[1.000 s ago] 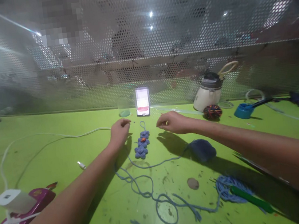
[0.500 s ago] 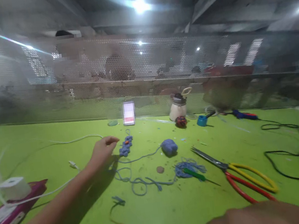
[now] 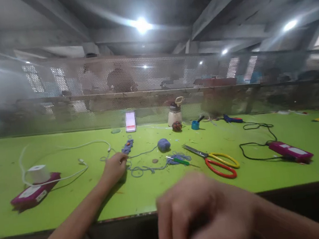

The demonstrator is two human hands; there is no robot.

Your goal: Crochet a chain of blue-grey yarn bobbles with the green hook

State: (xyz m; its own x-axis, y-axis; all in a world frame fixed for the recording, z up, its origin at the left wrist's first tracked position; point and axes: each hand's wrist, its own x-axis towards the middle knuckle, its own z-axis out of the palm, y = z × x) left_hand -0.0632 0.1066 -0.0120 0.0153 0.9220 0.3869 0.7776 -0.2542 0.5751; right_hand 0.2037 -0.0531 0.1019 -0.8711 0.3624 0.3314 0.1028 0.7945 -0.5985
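My left hand (image 3: 115, 167) rests low over the green table, its fingertips pinched together where the blue yarn (image 3: 144, 152) reaches them. Just beyond lies a small blue crocheted strip (image 3: 127, 146) with an orange spot. The strand leads to a blue yarn ball (image 3: 163, 145). My right hand (image 3: 201, 216) is close to the camera, blurred, with fingers curled in; anything inside them is hidden. Past it lie a green-handled hook (image 3: 182, 161) on a tangle of blue yarn (image 3: 186, 156) and scissors (image 3: 208, 156) with red and yellow handles.
Purple power strips (image 3: 35, 192) lie at left and right (image 3: 290, 152), with trailing cords. Towards the mesh screen (image 3: 150, 91) stand a phone (image 3: 130, 121), a bottle (image 3: 175, 116) and a blue container (image 3: 195, 125). The table's front edge (image 3: 125, 217) shows.
The view has lifted and drawn back. My left hand has come from beside the crocheted strip to the yarn below it, fingertips now together. My right hand has risen into view from the bottom edge.
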